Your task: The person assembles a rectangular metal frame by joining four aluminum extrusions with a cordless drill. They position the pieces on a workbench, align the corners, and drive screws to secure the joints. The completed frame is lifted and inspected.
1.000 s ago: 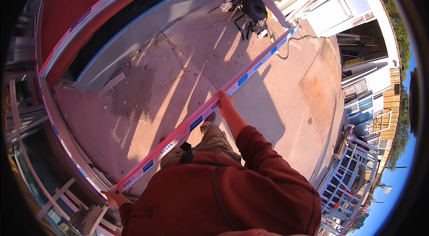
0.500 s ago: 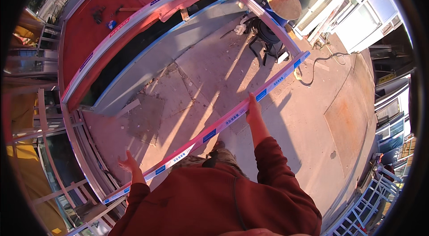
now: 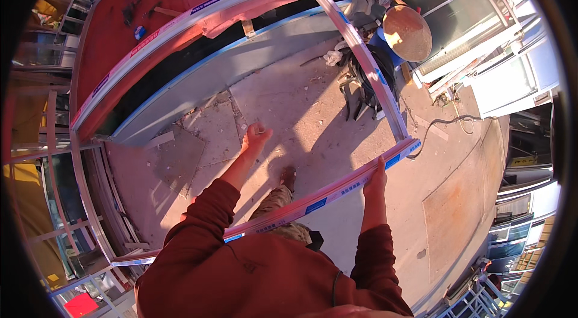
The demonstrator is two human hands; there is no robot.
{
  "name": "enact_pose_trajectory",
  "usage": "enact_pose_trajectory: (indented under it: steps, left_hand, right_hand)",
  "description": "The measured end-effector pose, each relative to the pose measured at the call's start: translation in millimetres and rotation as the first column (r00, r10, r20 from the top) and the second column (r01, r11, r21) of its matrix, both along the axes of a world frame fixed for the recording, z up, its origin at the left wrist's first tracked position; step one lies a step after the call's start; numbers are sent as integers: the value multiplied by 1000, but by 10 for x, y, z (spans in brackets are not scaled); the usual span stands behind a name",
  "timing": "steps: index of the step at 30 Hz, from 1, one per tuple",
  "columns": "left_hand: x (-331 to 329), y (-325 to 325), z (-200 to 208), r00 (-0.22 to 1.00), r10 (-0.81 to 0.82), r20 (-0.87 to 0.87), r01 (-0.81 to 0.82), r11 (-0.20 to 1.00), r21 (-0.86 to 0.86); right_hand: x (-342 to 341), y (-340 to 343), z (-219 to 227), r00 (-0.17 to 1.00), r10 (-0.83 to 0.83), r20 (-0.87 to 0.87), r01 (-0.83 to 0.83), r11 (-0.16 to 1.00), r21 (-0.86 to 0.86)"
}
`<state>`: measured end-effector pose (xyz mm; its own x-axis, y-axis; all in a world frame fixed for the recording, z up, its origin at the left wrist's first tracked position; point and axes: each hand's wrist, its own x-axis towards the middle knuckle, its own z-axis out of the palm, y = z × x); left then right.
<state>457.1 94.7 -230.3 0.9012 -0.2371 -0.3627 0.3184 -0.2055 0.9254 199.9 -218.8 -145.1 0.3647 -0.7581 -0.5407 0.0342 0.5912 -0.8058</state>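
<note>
A large rectangular window frame (image 3: pixel 180 15) of pale metal profile, wrapped in printed protective film, spans the view; its far bar lies along the red-covered table. My right hand (image 3: pixel 376 181) is closed around the near bar (image 3: pixel 337 193), close to its right corner. The left part of that bar passes behind my left sleeve. My left hand (image 3: pixel 254 139) is off the bar, held in the air inside the frame's outline above the floor. Its fingers look loosely bent and apart, slightly blurred, with nothing clear in them.
The red-covered table (image 3: pixel 120 29) bears tools and scraps. Beyond the right bar stand a blue drum with a round board (image 3: pixel 407 33) on it and a coil of black hose (image 3: pixel 376 71). A cable (image 3: pixel 442 122) crosses the floor. Metal profiles (image 3: pixel 114 197) lie at the left.
My left hand has moved from near the frame's left corner rightward and away from me. My right hand keeps hold nearer the right corner. The near bar's right end now appears lower; my view has shifted.
</note>
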Motion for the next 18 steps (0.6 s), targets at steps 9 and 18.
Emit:
enact_pose_trajectory:
  steps: [9, 18]
  left_hand:
    - [-260, -2657, 731, 832, -485, -271, 380, 852, -360]
    - [-551, -3797, 477, 773, -385, -504, 283, 921, -269]
  right_hand:
    - [52, -571, 239, 999, -9, -44, 12, 996, 86]
    - [179, -669, 371, 994, -25, -104, 40, 989, 145]
